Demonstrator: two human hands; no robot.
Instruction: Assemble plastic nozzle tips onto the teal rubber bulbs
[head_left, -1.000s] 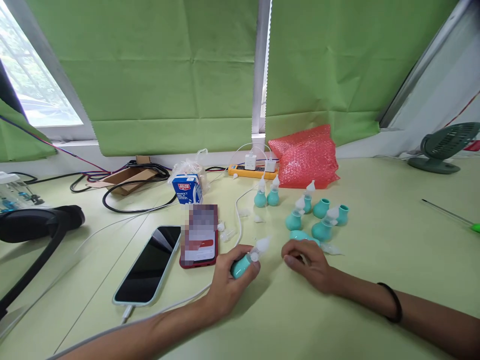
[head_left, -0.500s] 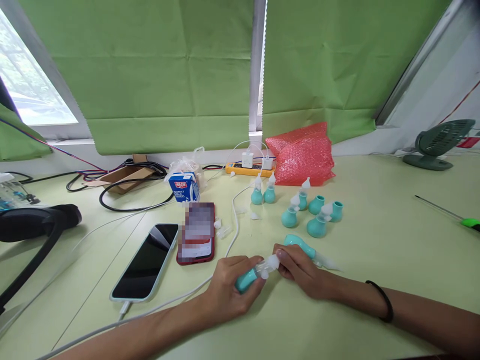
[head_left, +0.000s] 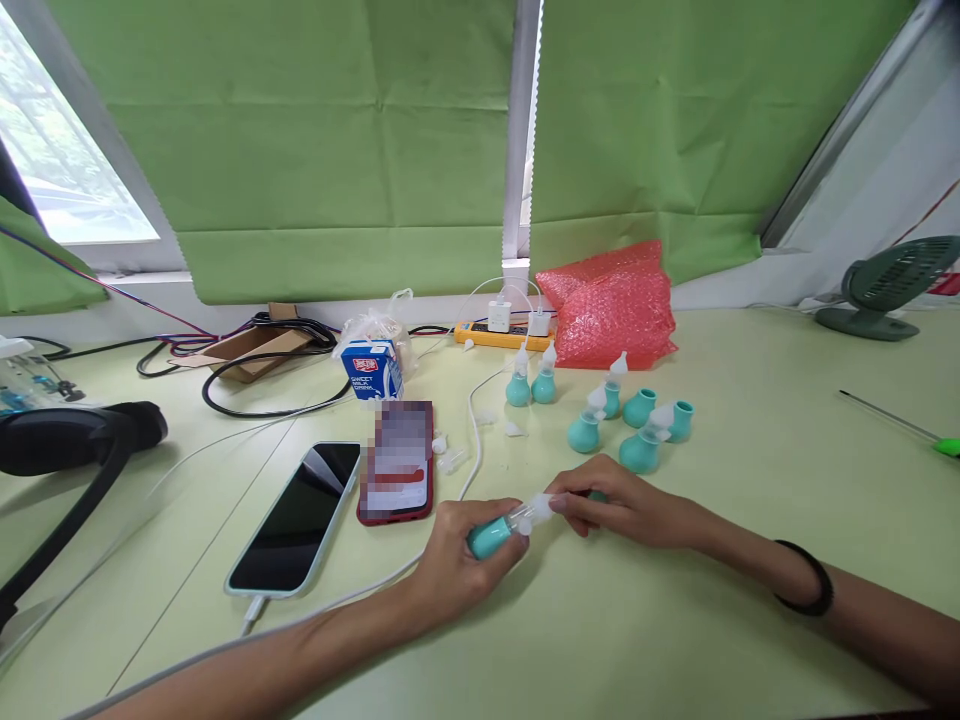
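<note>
My left hand is closed around a teal bulb nasal aspirator, which lies tilted with its clear neck and white soft tip pointing right. The fingertips of my right hand pinch the end of that white tip. Behind the right fingers, a bit of another teal bulb shows; the rest is hidden. Beyond the hands stand several teal bulbs, among them a tipped one, another with a white tip and an open-necked one without a tip.
Left of the hands lie a black-screened phone on a white cable and a red-cased phone. Small clear pieces lie beside it. Farther back are a milk carton, a power strip and red bubble wrap. A screwdriver lies right.
My right hand has shifted up and slightly left, its fingers straighter at the white tip, and now covers most of the aspirator lying behind it. The left hand keeps its hold.
</note>
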